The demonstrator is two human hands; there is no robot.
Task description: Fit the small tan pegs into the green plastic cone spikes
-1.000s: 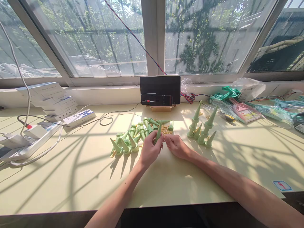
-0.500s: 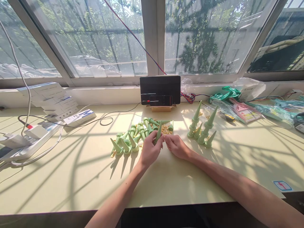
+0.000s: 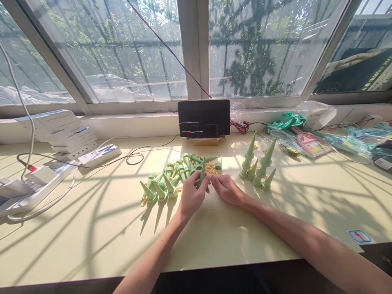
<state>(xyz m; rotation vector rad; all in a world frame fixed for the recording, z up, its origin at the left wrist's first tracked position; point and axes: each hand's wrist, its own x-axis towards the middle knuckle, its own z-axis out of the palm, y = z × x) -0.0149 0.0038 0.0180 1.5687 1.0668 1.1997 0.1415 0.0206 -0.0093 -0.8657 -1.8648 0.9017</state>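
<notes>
My left hand [image 3: 193,195] is closed around a green plastic watering spike [image 3: 202,173], its pointed end upward. My right hand [image 3: 226,188] is pinched right beside it, fingertips meeting the left hand's; what they hold is hidden or too small to name. Just beyond the hands lies a heap of similar green spikes [image 3: 181,168], with small tan pieces [image 3: 211,168] at its right end. Several green spikes [image 3: 159,192] stand point up at the heap's near left. To the right, more spikes [image 3: 259,171] stand upright, some stacked into taller columns.
A black tablet [image 3: 203,116] leans on a small cardboard stand [image 3: 206,142] by the window. White boxes [image 3: 63,132] and a power strip [image 3: 39,190] with cables are at the left. Plastic bags [image 3: 312,143] and a black-and-yellow item [image 3: 290,152] lie at the back right.
The whole view has shifted slightly as the head moved. Both hands keep nearly the same pose around the spike, fingertips still together.
</notes>
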